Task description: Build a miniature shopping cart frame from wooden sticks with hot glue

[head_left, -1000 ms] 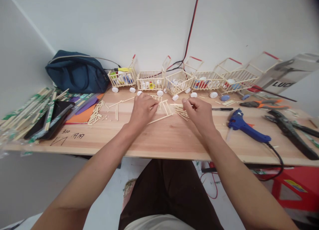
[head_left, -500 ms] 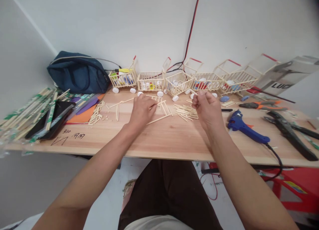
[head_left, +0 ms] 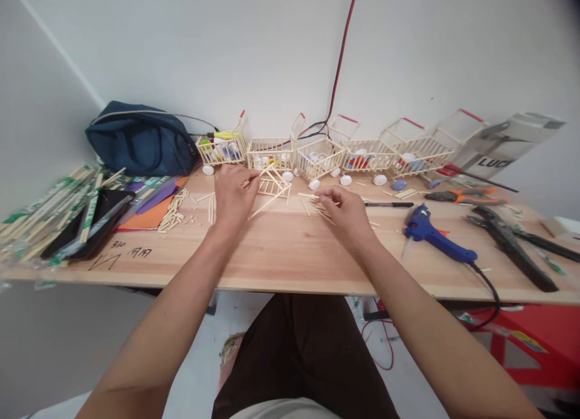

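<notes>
My left hand [head_left: 236, 192] pinches a small frame of thin wooden sticks [head_left: 274, 186], tilted up a little from the wooden table. One long stick of it slants down toward the front. To its right, my right hand [head_left: 344, 212] is closed on a short wooden stick [head_left: 308, 195], which points left toward the frame. Below and behind the right fingers lies a pile of loose sticks [head_left: 324, 212], partly hidden by the hand. Stick and frame are apart.
Several miniature stick shopping carts [head_left: 319, 159] line the wall. A blue glue gun [head_left: 437, 234], pliers [head_left: 462, 195] and black cutters [head_left: 512, 243] lie at the right. Bundled sticks [head_left: 49, 207], orange paper [head_left: 147, 213] and a blue pouch [head_left: 142, 138] occupy the left.
My left hand has moved left and raised the stick frame. The right hand has come left and lower with its stick, closer to the frame. The view has shifted slightly.
</notes>
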A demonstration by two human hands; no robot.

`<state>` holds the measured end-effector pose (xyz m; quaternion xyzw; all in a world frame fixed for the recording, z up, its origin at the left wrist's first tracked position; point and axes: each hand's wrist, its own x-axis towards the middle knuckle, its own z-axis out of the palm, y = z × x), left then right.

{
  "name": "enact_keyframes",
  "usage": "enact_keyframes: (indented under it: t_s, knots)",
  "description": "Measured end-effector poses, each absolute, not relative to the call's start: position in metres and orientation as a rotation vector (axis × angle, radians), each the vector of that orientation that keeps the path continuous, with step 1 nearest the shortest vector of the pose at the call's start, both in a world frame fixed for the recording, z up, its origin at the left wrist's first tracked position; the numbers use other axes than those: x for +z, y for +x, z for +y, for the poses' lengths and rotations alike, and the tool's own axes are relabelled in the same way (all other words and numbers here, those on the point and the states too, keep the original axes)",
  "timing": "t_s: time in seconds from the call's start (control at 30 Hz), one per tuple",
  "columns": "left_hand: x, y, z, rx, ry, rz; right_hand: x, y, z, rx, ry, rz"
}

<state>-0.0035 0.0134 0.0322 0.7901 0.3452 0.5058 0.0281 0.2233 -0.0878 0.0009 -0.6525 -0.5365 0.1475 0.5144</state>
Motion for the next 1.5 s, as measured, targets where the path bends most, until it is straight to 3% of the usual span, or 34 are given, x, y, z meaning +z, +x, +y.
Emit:
enact_keyframes:
  t_s: [0.2, 0.67, 1.0, 1.5]
  knots:
    - [0.031, 0.000, 0.011, 1.522, 2.452, 1.109, 0.001, 0.220, -0.089, 0.156, -1.694, -1.366]
    - [0.027, 0.002, 0.010, 1.355, 2.542, 1.116, -0.005, 0.220, -0.082, 0.323, -1.633, -1.380]
    - [0.024, 0.003, 0.011, 1.290, 2.554, 1.086, 0.010, 0.243, -0.095, 0.104, -1.724, -1.313]
    - [0.022, 0.005, 0.011, 1.278, 2.602, 1.067, 0.020, 0.203, -0.085, 0.059, -2.080, -1.782]
